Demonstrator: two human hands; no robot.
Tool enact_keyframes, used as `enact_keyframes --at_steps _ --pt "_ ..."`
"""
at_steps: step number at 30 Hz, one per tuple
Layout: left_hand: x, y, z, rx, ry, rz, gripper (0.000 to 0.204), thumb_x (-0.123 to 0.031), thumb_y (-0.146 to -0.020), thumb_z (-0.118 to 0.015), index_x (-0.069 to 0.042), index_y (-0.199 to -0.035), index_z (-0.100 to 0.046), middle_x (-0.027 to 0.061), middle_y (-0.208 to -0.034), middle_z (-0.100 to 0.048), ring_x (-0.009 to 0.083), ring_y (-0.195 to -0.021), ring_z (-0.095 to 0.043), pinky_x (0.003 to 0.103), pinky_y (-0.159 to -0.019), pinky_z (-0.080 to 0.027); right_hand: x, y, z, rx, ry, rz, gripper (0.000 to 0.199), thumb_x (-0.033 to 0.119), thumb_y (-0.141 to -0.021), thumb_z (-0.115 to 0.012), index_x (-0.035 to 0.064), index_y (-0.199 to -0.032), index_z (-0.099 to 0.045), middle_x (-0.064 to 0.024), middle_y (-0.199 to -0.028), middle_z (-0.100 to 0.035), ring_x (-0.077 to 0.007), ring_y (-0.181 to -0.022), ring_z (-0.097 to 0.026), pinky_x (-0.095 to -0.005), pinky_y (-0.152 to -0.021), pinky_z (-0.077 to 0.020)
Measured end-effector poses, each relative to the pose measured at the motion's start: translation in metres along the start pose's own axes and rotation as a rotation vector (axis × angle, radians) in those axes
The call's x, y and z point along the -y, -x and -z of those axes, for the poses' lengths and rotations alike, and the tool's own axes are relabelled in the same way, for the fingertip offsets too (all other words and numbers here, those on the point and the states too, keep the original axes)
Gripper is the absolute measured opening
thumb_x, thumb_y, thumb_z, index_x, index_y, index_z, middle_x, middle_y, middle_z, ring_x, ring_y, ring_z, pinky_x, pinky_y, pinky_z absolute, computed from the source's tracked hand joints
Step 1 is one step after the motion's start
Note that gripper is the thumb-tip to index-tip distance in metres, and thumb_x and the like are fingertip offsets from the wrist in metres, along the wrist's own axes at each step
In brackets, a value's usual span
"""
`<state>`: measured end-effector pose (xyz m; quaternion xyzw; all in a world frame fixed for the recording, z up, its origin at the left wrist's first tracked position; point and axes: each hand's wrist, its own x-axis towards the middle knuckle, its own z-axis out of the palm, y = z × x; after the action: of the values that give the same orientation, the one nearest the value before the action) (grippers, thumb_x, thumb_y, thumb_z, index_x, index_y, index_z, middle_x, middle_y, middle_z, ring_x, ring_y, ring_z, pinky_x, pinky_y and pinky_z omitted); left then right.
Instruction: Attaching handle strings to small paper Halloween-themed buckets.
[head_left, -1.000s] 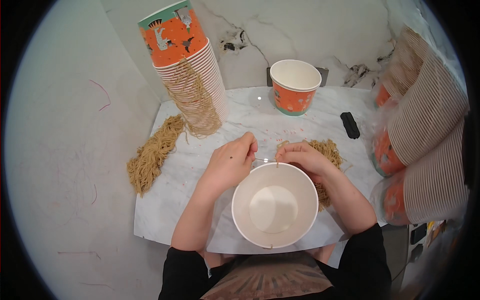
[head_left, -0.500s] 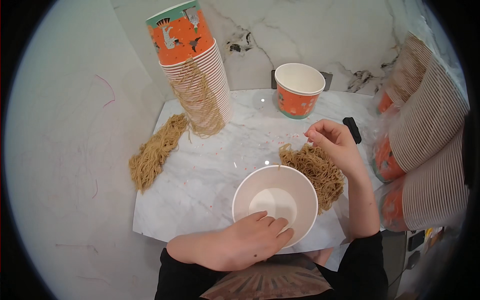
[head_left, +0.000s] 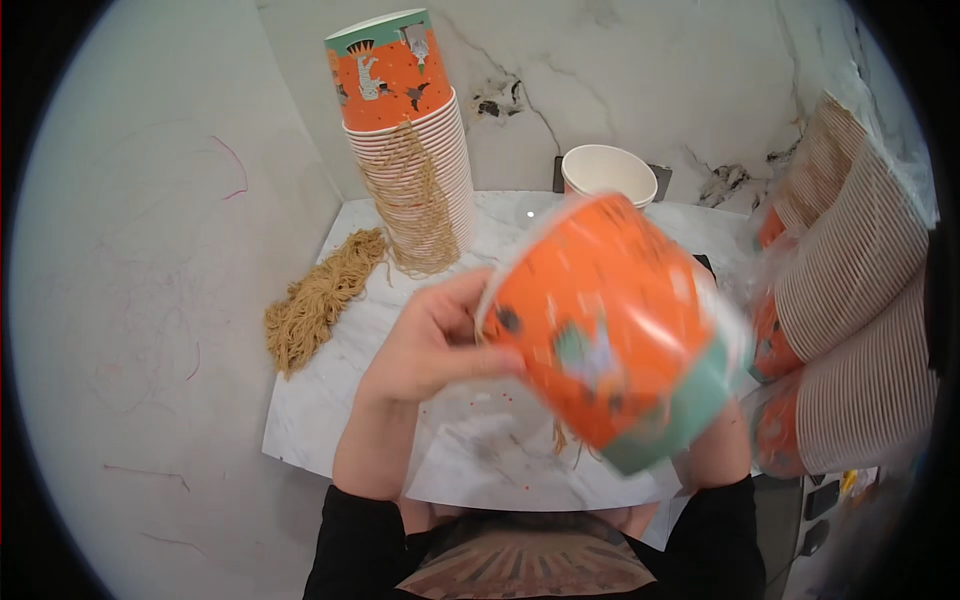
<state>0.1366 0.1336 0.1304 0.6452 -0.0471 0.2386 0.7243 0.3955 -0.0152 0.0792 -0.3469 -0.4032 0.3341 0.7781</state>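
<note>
Count: one loose orange-and-green paper bucket (head_left: 610, 330) is held up over the bench (head_left: 325, 415); one second bucket (head_left: 608, 170) is stood upright at the rear. One tall nested stack (head_left: 450, 165) is seen at back left, with one hank of tan yarn (head_left: 413, 205) draped down its side. One yarn bundle (head_left: 322, 300) is laid at the bench's left edge. Three bagged stacks (head_left: 850, 245) are counted at right; buckets per stack can't be counted.

Visibility: the held bucket is motion-blurred. The rear bucket's lower part is covered by it, as is most of a black item (head_left: 704, 263). Only strand ends (head_left: 559, 437) are seen below it. Bagged stacks are blurred by clear plastic.

Pose: bucket is tilted, rim up-left, base down-right. Rim side is grasped by the left hand (head_left: 440, 340), thumb laid along the outer wall. Right forearm (head_left: 722, 448) is raised behind the bucket; right hand is hidden, grip state can't be told.
</note>
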Motion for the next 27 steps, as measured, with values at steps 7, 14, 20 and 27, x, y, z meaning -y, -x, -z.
enact_keyframes --at_steps 7,14,20,27 --pt "0.017 -0.023 -0.002 -0.449 0.473 -0.109 0.041 -0.006 -0.098 -0.064 -0.003 -0.136 -0.050 0.0097 -0.129 -0.064 0.0193 -0.114 -0.066 0.034 -0.089 -0.059 0.019 -0.001 -0.017 -0.101 0.173 -0.103 0.051 0.036 -0.103 -0.050 -0.0004 -0.139 -0.051 -0.0105 -0.125 -0.063 -0.0168 -0.110 -0.064 -0.0357 -0.095 -0.0528" --pt "0.027 -0.028 -0.017 -0.461 0.342 -0.153 0.046 -0.002 -0.092 -0.071 -0.003 -0.133 -0.050 0.0085 -0.127 -0.065 0.0183 -0.114 -0.065 0.033 -0.091 -0.058 0.001 0.011 -0.054 0.057 0.175 -0.008 0.094 0.027 -0.092 -0.070 0.0104 -0.161 -0.008 -0.0186 -0.158 -0.029 -0.0340 -0.139 -0.043 -0.0474 -0.111 -0.0410" --pt "0.018 -0.012 -0.005 -0.459 -0.014 -0.354 0.041 0.000 -0.087 -0.078 0.002 -0.124 -0.060 0.0070 -0.116 -0.070 0.0134 -0.105 -0.066 0.030 -0.090 -0.055 0.002 -0.027 -0.126 0.046 0.064 0.033 0.102 0.019 -0.088 -0.078 0.0097 -0.160 -0.006 -0.0130 -0.154 -0.033 -0.0280 -0.141 -0.038 -0.0422 -0.114 -0.0371" --pt "-0.013 -0.003 0.027 -0.590 -0.294 -0.498 0.052 0.002 -0.087 -0.077 0.001 -0.134 -0.056 0.0118 -0.130 -0.065 0.0168 -0.117 -0.062 0.032 -0.097 -0.051 0.020 -0.094 -0.194 0.260 0.135 0.151 0.090 0.022 -0.078 -0.088 -0.0004 -0.145 -0.031 -0.0140 -0.132 -0.054 -0.0238 -0.127 -0.052 -0.0423 -0.106 -0.0459"
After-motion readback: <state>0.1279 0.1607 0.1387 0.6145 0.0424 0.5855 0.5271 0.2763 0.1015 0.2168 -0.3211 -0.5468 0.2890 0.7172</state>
